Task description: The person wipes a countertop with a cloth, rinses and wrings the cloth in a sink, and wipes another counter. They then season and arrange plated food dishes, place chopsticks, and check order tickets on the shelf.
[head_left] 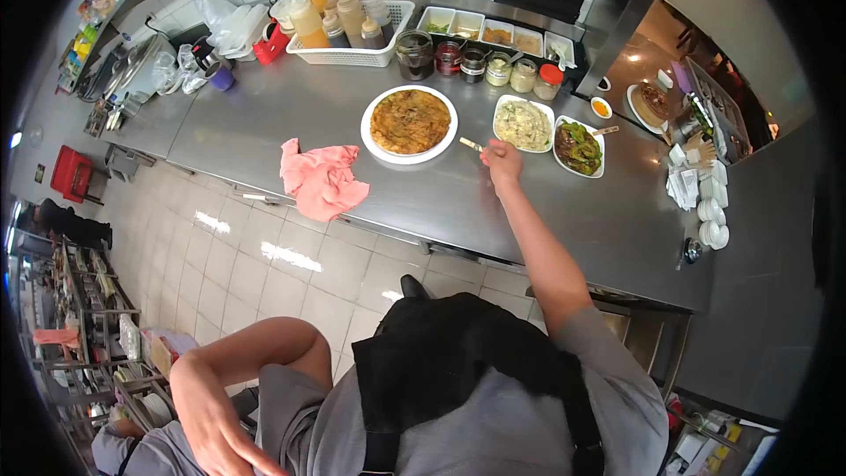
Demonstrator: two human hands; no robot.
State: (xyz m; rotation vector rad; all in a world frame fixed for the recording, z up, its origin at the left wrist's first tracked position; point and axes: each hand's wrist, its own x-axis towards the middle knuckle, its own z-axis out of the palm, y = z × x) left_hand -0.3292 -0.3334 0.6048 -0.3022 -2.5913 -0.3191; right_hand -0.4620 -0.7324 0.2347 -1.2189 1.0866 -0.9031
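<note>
My right hand (500, 164) reaches over the steel counter, its fingers pinched on a small wooden clothespin (472, 145) with dark marks. Left of it lies a white plate (377, 148) bearing a round browned pancake (410, 122). Just beyond the hand stands a white square dish of pale chopped salad (523, 125). A dish of green peppers and dark pieces (578, 146) sits beside it, with a similar clothespin (606, 130) at its rim. My left hand (216, 432) hangs low at my left side, away from the counter, fingers stretched and apparently holding nothing.
A pink cloth (322, 178) lies on the counter's front edge. Behind are a white basket (352, 55) of squeeze bottles, several jars (473, 65) and topping trays (496, 33). Stacked small white dishes (714, 222) stand at right. Shelves (84, 317) and another person's grey sleeve (145, 454) are lower left.
</note>
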